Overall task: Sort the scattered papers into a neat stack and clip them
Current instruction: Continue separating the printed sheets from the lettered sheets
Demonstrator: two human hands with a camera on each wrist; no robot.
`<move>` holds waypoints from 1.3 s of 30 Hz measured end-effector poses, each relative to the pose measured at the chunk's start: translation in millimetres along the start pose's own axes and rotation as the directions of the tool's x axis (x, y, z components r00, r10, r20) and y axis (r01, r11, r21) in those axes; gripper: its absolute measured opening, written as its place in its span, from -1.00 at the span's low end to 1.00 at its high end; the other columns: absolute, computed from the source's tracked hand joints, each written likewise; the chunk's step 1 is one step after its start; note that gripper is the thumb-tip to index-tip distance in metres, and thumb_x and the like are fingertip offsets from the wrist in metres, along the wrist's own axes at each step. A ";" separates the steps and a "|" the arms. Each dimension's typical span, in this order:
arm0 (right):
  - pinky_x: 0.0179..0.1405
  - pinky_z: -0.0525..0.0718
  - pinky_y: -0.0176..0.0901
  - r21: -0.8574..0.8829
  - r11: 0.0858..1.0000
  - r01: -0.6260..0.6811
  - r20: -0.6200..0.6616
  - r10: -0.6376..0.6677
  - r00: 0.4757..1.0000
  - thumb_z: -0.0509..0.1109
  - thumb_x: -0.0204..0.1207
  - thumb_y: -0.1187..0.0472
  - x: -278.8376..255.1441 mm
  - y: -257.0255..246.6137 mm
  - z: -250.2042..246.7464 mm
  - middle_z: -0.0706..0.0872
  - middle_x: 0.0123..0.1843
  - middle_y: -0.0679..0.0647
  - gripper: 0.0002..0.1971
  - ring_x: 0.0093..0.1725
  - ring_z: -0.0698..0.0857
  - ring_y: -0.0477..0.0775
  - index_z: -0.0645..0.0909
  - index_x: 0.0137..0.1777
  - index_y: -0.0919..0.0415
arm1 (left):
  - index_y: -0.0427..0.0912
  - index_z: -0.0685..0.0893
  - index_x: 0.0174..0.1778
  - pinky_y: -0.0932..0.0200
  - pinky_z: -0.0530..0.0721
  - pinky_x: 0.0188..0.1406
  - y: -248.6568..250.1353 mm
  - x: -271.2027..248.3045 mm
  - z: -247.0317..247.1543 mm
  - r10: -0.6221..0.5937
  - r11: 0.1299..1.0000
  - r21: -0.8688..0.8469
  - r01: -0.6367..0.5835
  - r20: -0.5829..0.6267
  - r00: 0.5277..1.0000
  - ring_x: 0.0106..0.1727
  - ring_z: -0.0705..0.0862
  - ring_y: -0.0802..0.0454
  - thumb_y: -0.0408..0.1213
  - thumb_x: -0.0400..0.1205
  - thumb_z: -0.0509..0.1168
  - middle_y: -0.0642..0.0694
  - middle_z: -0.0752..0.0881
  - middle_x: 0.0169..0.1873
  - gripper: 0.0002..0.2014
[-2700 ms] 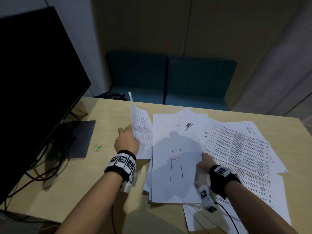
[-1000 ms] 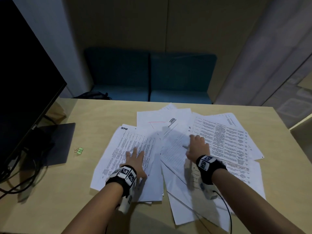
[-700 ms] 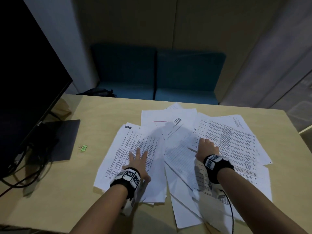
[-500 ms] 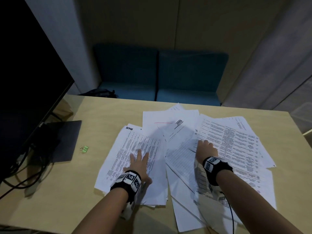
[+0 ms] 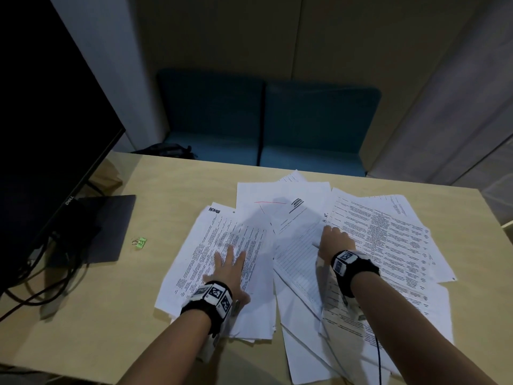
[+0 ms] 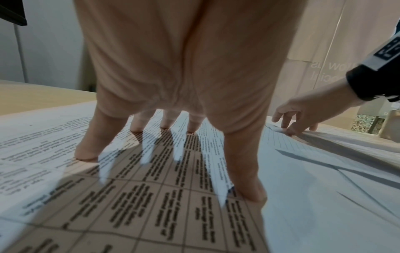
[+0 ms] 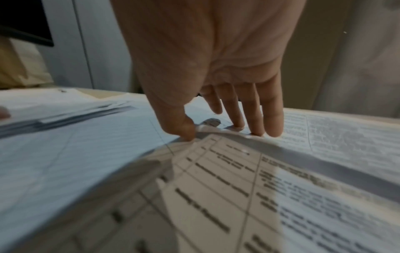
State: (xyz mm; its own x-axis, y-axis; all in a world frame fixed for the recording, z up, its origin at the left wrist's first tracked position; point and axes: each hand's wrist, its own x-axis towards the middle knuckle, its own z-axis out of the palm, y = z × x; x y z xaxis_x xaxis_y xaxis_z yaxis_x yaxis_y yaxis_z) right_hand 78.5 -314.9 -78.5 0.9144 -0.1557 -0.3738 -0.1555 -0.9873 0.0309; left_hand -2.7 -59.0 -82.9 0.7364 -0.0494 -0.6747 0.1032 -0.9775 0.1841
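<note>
White printed papers (image 5: 388, 240) lie fanned across the wooden table (image 5: 83, 323). My left hand (image 5: 230, 265) lies flat with its fingers (image 6: 164, 123) spread, pressing a printed sheet (image 5: 222, 237) at the left of the pile. To its right, my right hand (image 5: 334, 240) pinches the raised corner of a table-printed sheet (image 7: 227, 179) between thumb and fingers (image 7: 251, 119), beside a lined sheet (image 5: 299, 254). The right hand (image 6: 296, 118) also shows in the left wrist view. A small green binder clip (image 5: 139, 242) lies apart, left of the papers.
A dark monitor (image 5: 41, 129) fills the left side, with its flat stand base (image 5: 108, 226) and cables (image 5: 33, 287) on the table. Blue seats (image 5: 263, 120) stand beyond the far table edge. Some sheets overhang the near edge (image 5: 305, 365).
The sheet my left hand held upright now lies flat at the left under that hand. My right hand moved from the blank sheet's near edge up to a sheet corner mid-pile.
</note>
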 end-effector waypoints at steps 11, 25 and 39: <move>-0.24 0.47 -0.09 0.183 0.982 0.045 -0.099 -0.027 0.995 0.18 0.55 0.33 -15.0 10.4 -31.8 0.67 -0.06 0.29 -0.90 0.04 0.71 0.30 0.51 -0.14 0.31 | 0.01 -0.01 0.67 -0.48 0.12 0.54 16.3 -0.5 -4.5 0.030 0.999 0.039 -0.027 -0.080 0.996 0.70 -0.19 -0.27 0.08 0.37 0.53 -0.12 -0.20 0.70 0.08; -0.33 0.81 -0.05 0.981 0.122 -0.152 0.180 -0.262 0.948 0.24 0.52 0.49 -58.2 -29.2 -50.1 0.65 -0.08 0.39 -0.80 -0.26 0.75 0.27 0.57 0.08 0.57 | -0.06 0.23 0.56 -0.09 0.73 0.18 76.9 1.1 -27.1 0.237 0.573 -0.792 -0.210 -0.086 0.968 0.23 0.70 -0.14 -0.38 0.44 0.52 -0.21 0.61 0.34 -0.17; 0.35 0.43 0.21 -0.256 0.960 0.116 0.162 -0.076 0.984 0.63 0.19 -0.08 -23.8 64.8 -7.2 0.44 0.40 0.10 -0.14 0.44 0.41 0.21 0.31 0.44 0.11 | -0.33 0.43 0.39 0.07 0.61 -0.12 11.7 7.9 -29.0 -0.206 0.804 -0.593 0.041 -0.213 0.955 -0.06 0.57 -0.09 -0.55 0.58 0.03 -0.13 0.58 0.02 -0.57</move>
State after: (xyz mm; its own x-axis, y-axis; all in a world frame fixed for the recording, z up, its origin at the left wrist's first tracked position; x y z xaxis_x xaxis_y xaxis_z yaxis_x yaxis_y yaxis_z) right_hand 49.3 -375.4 -61.0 0.8508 -0.0733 -0.5203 0.0530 -0.9732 0.2238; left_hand 23.8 -64.9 -65.3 0.8247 0.1982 -0.5297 0.5098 -0.6661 0.5444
